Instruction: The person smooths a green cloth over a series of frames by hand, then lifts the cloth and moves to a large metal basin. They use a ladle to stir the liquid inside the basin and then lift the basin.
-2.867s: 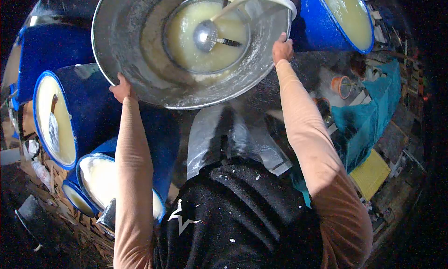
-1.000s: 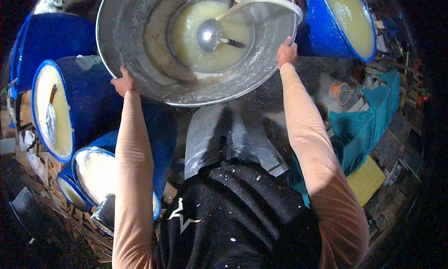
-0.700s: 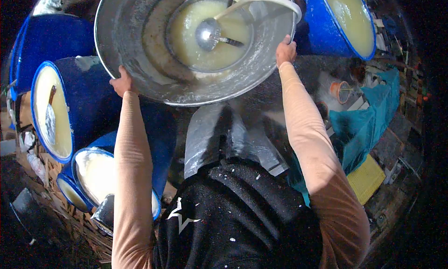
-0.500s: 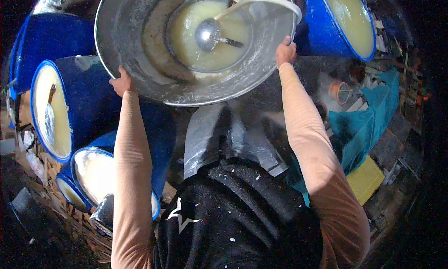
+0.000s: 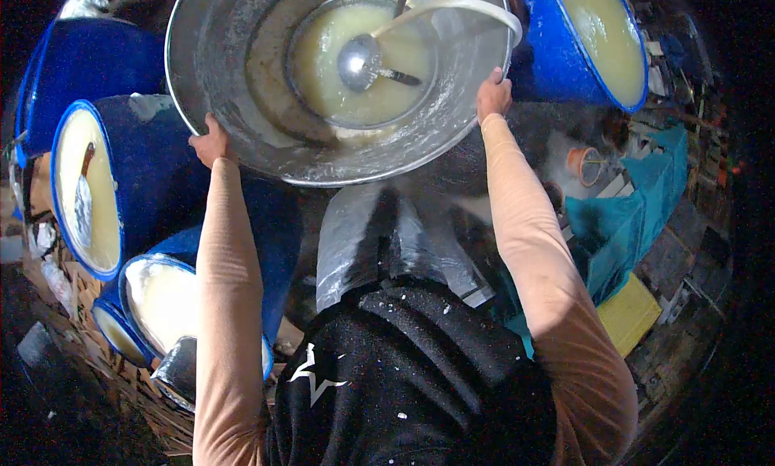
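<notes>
A wide, round metal tub (image 5: 278, 143) fills the top of the view, with cloudy pale-yellow liquid (image 5: 331, 94) in its bottom. My left hand (image 5: 212, 143) grips its near-left rim; the thumb points up and the other fingers are mostly hidden. On the right side of that rim, my right hand (image 5: 493, 96) is closed in the same way. Inside the tub sits a shiny, rounded metal ladle-like piece (image 5: 358, 60) with a short dark handle showing. A pale curved hose (image 5: 464, 2) arches over the tub's right side.
Blue barrels of pale liquid stand left (image 5: 153, 143), lower left (image 5: 182, 244) and upper right (image 5: 533, 54). A long-handled tool (image 5: 84, 191) rests in the left one. Teal sheeting (image 5: 617, 224), a yellow crate (image 5: 630, 316) and an orange bucket (image 5: 584, 165) lie to the right.
Both hands keep their hold on the tub rim. The view has shifted very slightly; my right hand appears a touch lower in it.
</notes>
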### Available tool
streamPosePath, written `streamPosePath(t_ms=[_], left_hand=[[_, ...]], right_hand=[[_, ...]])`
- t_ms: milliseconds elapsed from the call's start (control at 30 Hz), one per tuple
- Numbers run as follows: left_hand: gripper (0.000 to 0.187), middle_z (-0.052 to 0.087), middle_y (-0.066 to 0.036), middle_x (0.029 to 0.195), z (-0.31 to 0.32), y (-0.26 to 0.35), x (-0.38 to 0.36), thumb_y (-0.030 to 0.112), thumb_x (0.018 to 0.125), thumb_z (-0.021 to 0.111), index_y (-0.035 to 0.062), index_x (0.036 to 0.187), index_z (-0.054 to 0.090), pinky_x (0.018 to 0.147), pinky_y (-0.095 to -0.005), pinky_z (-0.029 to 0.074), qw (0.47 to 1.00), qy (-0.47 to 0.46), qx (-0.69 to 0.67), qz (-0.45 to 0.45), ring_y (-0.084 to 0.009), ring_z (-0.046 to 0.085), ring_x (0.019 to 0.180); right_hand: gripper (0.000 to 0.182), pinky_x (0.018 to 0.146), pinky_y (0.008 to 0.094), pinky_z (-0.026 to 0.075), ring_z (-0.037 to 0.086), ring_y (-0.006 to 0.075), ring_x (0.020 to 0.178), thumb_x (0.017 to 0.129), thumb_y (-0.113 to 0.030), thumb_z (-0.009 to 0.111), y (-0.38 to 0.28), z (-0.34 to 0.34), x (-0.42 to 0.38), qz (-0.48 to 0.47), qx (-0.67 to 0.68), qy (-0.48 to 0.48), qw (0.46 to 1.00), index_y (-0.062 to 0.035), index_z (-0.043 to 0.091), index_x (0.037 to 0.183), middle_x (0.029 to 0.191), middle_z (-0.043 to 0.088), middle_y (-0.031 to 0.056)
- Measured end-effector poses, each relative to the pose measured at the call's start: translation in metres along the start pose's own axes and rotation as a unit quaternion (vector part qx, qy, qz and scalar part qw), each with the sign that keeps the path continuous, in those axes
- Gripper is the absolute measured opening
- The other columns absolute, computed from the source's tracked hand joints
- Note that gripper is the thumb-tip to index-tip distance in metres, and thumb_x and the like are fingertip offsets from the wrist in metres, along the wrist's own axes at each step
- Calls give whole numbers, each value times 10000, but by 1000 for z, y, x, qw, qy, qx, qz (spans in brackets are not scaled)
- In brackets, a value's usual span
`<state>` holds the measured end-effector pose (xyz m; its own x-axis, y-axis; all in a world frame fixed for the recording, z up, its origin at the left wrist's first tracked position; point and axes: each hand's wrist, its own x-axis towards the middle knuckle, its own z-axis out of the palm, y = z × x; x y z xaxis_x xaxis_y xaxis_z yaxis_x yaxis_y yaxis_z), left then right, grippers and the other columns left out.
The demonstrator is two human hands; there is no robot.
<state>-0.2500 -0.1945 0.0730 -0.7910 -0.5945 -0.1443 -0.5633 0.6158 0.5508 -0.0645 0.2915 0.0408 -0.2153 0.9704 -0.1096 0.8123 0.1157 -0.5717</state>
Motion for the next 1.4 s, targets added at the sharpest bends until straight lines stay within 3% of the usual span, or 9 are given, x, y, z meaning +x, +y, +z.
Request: streamPosePath(t_ms=[1400], left_hand=[[802, 589, -302, 1134, 7, -7, 9, 570, 750, 616, -103, 1162, 479, 934, -425, 434, 1000, 12, 2, 4, -407, 577, 1074]], right_hand=[[597, 929, 505, 420, 555, 473, 1060, 948, -487, 377, -3, -1, -4, -1, 3, 3, 1000, 55, 534, 1143, 1128, 584, 315]])
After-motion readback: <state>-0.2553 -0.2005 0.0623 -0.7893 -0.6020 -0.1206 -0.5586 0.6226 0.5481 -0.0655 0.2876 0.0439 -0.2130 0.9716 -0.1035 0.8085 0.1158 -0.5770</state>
